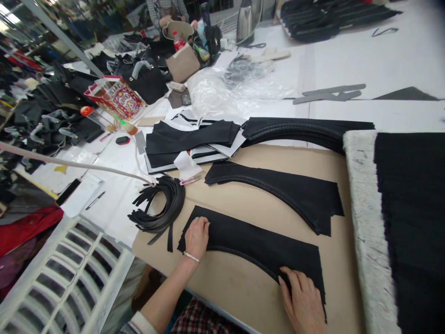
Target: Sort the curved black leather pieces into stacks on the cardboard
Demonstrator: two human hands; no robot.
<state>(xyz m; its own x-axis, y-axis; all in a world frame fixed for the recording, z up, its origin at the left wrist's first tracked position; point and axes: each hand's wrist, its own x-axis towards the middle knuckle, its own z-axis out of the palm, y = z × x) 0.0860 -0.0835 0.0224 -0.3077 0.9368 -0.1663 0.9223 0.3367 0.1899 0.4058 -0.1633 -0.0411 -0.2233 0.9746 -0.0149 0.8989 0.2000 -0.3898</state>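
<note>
Where the white crate [69, 273] shows at far left, its contents cannot be made out. Left hand [196, 237] flat, fingers spread, on the near end of a curved black fabric piece [257, 246]; right hand [304, 299] flat, open, on its far end. Piece is matte, arc-shaped, lying on brown cardboard [243, 287]. Coiled black strips [163, 204] just left. Second curved piece [285, 192] behind. Thick white-edged black stack [365, 208] at right.
</note>
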